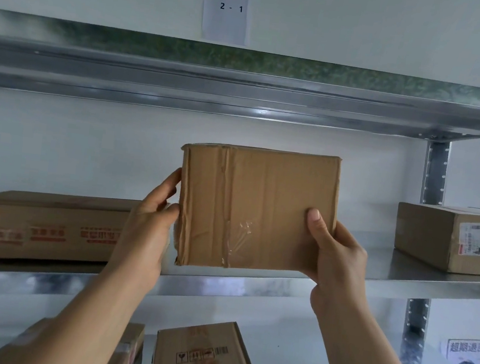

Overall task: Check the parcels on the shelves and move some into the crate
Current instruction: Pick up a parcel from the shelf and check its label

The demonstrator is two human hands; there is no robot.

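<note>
Cardboard parcel (256, 210) upright, gripped at its sides by left hand (150, 219) and right hand (335, 252).

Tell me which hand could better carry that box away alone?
Probably the right hand: it cups the box from below, thumb across its front. The left hand only grips the side edge.

The parcel (256, 210) is before the shelf (387, 273), between left box (42, 228) and right box (450, 238).

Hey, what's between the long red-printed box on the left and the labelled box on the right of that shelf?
In the head view, the plain box, held up by the left hand and right hand; bare shelf beside it.
</note>
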